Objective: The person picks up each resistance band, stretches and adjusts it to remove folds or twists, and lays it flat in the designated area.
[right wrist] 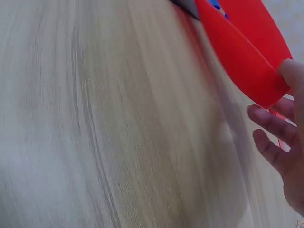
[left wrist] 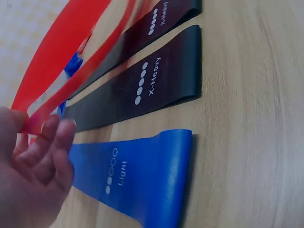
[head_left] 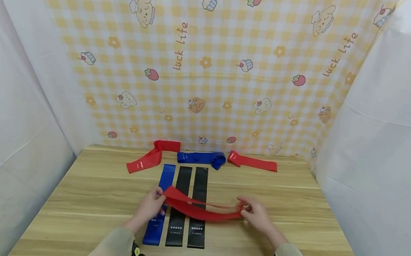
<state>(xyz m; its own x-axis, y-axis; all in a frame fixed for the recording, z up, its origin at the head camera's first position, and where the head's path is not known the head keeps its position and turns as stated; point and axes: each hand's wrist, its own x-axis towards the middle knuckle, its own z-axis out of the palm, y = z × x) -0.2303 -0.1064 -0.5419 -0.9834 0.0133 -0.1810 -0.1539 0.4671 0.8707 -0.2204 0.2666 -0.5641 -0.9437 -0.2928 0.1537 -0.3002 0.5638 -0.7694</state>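
Observation:
A red resistance band [head_left: 199, 211] is stretched sideways between both hands, held above the table as an open loop. My left hand [head_left: 152, 204] pinches its left end; in the left wrist view the thumb and fingers of that hand [left wrist: 35, 166] close on the red strip. The other end is pinched by my right hand [head_left: 256, 215], whose lower fingers [right wrist: 270, 121] spread loosely in the right wrist view. Beneath the band lie a blue band [head_left: 154, 232] marked Light and two black bands [head_left: 177, 220] [head_left: 195, 224] marked X-Heavy, side by side and lengthwise.
Along the back of the wooden table [head_left: 95, 200] lie a folded red band [head_left: 149, 159], a twisted blue band [head_left: 200, 158] and another red band [head_left: 256, 163]. A checked cloth [head_left: 205, 78] hangs behind, with white sheets [head_left: 392, 132] at both sides.

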